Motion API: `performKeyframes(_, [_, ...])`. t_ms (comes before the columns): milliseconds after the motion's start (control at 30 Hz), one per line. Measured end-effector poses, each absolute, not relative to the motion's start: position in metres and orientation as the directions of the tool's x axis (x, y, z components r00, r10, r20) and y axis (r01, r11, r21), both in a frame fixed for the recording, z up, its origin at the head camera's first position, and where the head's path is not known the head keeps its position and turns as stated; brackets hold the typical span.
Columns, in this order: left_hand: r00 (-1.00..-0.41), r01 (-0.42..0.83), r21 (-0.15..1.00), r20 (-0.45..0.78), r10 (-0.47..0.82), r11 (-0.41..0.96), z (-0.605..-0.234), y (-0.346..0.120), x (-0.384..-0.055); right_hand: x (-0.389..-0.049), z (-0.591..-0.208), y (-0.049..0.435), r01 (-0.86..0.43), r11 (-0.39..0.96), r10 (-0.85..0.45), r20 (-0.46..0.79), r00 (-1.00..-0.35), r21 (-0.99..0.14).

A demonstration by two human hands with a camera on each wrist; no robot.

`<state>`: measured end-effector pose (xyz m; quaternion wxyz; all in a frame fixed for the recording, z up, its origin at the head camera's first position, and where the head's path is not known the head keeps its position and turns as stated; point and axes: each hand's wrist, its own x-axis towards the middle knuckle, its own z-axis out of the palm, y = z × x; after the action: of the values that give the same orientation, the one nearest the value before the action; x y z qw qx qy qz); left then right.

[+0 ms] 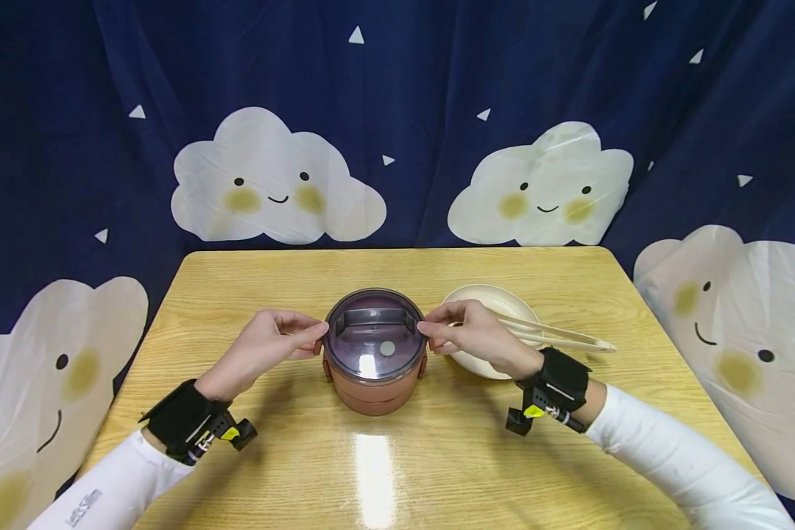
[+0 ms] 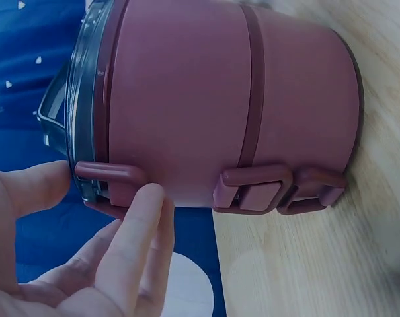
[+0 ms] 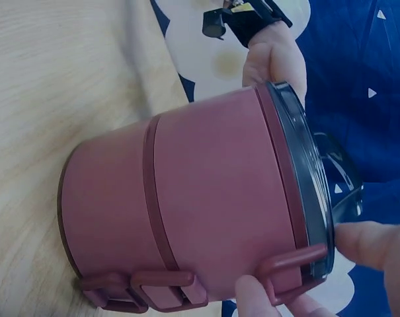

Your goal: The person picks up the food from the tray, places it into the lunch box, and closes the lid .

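A round reddish-pink stacked lunch box (image 1: pixel 377 394) stands upright on the table, topped by a dark see-through lid (image 1: pixel 358 350) with a raised handle. My left hand (image 1: pixel 258 350) pinches the upper clip (image 2: pixel 114 173) on its left side, thumb against the lid rim and index finger under the clip. On the opposite side my right hand (image 1: pixel 480 335) pinches the matching clip (image 3: pixel 292 259) in the same way. Both wrist views show the upper clips lying over the lid's edge. Lower clips (image 2: pixel 256 188) sit further down the wall.
Behind my right hand lies a cream plate (image 1: pixel 477 367), partly covered by it. Light-coloured tongs (image 1: pixel 570 341) rest across the plate and reach out to the right. The wooden table (image 1: pixel 271 471) ends at a dark blue curtain (image 1: pixel 411 88) with cloud shapes.
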<state>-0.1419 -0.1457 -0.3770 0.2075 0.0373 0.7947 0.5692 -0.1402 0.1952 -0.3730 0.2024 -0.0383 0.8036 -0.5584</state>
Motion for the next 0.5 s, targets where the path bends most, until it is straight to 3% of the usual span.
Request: performKeyframes(500, [-0.909, -0.226, 0.885, -0.342, 0.239, 0.408, -0.3714, -0.1412, -0.1433, -0.1409, -0.3734, 0.1895, 0.14, 0.401, -0.237, -0.251, -0.939, -0.905])
